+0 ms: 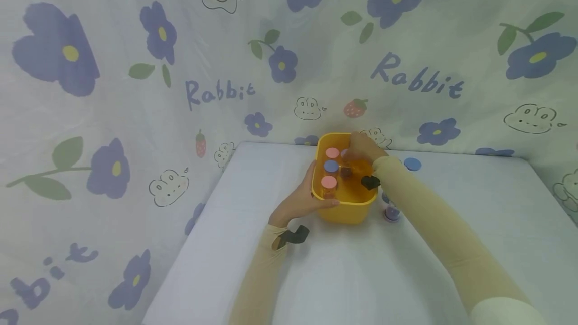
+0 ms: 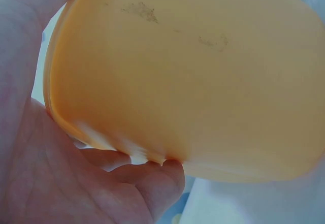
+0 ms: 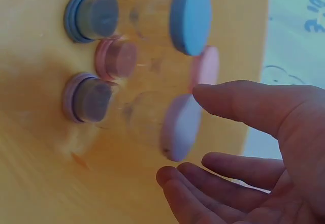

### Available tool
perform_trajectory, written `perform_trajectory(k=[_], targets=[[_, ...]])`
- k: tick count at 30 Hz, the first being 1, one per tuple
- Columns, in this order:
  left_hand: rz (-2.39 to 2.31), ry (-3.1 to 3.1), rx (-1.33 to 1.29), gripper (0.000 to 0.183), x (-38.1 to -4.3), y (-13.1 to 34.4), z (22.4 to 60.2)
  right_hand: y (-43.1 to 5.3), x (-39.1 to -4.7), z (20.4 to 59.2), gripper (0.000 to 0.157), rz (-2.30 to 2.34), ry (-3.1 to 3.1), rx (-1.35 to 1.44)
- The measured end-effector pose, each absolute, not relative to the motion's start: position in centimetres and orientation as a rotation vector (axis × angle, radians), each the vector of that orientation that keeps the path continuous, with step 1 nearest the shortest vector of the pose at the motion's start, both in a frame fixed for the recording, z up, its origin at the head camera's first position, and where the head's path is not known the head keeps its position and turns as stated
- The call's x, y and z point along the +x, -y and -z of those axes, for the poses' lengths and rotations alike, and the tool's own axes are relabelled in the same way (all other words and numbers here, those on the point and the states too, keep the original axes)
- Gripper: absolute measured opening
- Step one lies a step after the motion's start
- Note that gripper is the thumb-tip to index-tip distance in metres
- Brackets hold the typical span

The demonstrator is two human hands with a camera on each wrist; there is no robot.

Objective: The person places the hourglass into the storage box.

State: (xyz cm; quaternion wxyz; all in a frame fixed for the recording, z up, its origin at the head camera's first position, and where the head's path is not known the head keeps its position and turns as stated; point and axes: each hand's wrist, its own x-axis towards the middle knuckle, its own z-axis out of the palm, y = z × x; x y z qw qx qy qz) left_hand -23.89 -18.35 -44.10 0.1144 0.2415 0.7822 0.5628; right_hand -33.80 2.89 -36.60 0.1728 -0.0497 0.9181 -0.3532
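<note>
A deep yellow tub stands on the white table. My left hand grips its near left corner, thumb along the near rim and fingers against the outer left wall. My right hand reaches over the far right rim into the tub. Inside stand several small sand timers with clear bodies and coloured caps. In the right wrist view, my thumb and fingers lie spread around the cap of a purple sand timer, with gaps beside it. Beyond it stand a pink sand timer and a blue sand timer.
Right of the tub, a purple sand timer stands by the near right corner, and a blue-capped one farther back, both partly behind my right sleeve. A flower-patterned curtain hangs behind the white table.
</note>
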Motion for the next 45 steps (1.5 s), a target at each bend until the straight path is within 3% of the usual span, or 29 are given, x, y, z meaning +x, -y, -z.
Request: perform_trajectory(k=[8, 18, 32, 45], targets=[[-1.653, -2.281, 0.684, 0.117, -24.1, 18.3, 44.2, -4.5, -33.8, 34.4, 0.057, 0.917, -2.764, -0.301], [-1.625, -2.304, 0.698, 0.116, -24.0, 18.1, 44.0, -10.7, -28.8, 33.4, 0.051, 1.108, -2.768, -0.331], [-1.658, -2.287, 0.742, 0.115, -24.3, 18.3, 44.3, -17.7, -22.2, 38.7, 0.046, 1.290, -2.865, -0.412], [-1.663, -2.266, 0.654, 0.115, -24.1, 18.1, 44.1, -19.2, -20.3, 43.5, 0.059, 1.367, -2.729, -0.371]])
